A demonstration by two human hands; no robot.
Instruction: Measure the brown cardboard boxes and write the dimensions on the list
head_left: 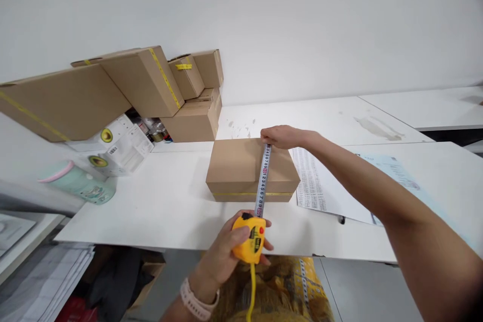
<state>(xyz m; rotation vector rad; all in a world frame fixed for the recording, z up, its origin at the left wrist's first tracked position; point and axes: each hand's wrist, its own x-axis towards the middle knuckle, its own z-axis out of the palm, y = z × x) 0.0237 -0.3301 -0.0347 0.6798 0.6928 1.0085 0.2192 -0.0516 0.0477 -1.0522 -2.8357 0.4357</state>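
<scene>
From my distant seat, I saw nearest the left hand (221, 249), over the table's front edge, with fingers wrapped around the yellow tape measure (248, 246). A yellow strap (252, 289) hung from its case, below this edge; in my judgement, it could catch there if the hand were pulled back.

From the case, the metal blade (263, 176) ran away from me, across the top of the cardboard box (234, 161), which lay at the middle of the table (162, 221). The blade lay a little slanted to the box's sides, so a reading could come out too long. The case was held off beyond the box's near edge, and a tilt of it could bend or lift the blade there.

At the far edge of the box, the right hand (285, 137) had its fingers curled closed on the blade's end. I could not tell whether the end hook sat exactly on the edge, because the fingers hid it. If this grip slipped, the blade could snap back towards the left hand.

Under the right forearm lay printed sheets (311, 183); a low elbow could drag them. Farther, at the table's back left corner, leaned piled boxes (141, 83), well apart from both hands.
</scene>
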